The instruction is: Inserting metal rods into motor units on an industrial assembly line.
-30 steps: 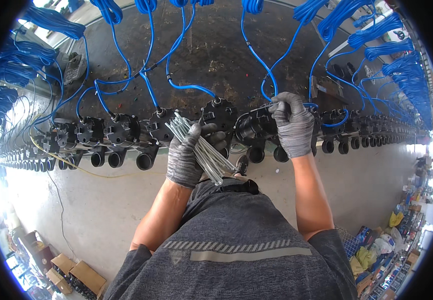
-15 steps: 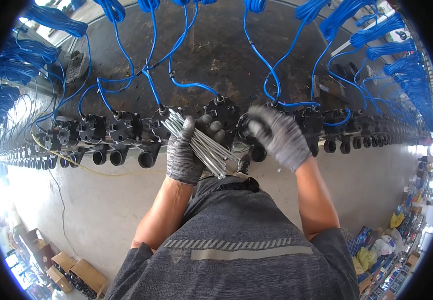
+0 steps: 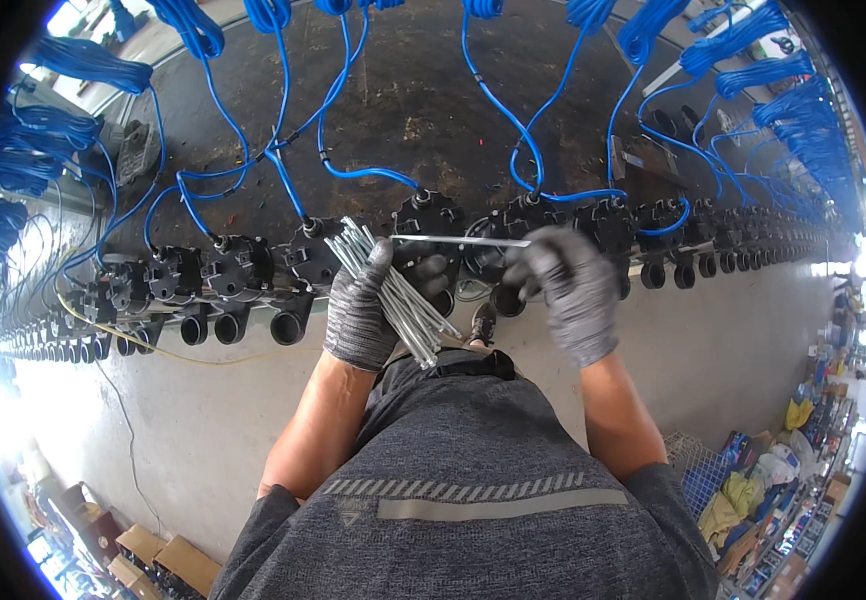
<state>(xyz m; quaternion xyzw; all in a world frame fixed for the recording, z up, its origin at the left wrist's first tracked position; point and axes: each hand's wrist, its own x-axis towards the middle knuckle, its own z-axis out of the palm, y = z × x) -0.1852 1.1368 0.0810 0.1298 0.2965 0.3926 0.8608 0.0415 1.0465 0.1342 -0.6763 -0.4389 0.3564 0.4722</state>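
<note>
My left hand (image 3: 358, 318), in a grey knit glove, is closed around a bundle of thin silvery metal rods (image 3: 408, 305), which lie slanted across the palm. One single rod (image 3: 461, 240) stretches almost level from beside my left thumb to my right hand. The gloved right hand (image 3: 578, 295), a little blurred, pinches that rod's right end between its fingers. Just beyond both hands stands a row of round black housings (image 3: 238, 268), several with a blue cable (image 3: 371, 172) coming out of the top. The gloves partly hide the nearest housings.
The row of housings runs along the near edge of a dark, stained tabletop (image 3: 413, 110). Coiled blue cable bundles (image 3: 93, 65) hang along the far side. A yellow cord (image 3: 178, 347) crosses at left. Cardboard boxes (image 3: 188, 565) and bags (image 3: 728, 510) lie behind me.
A single rod now spans from my left thumb to my right hand, where none showed before. My right hand has shifted slightly lower. The left still grips the bundle, and the whole view has shifted a little.
</note>
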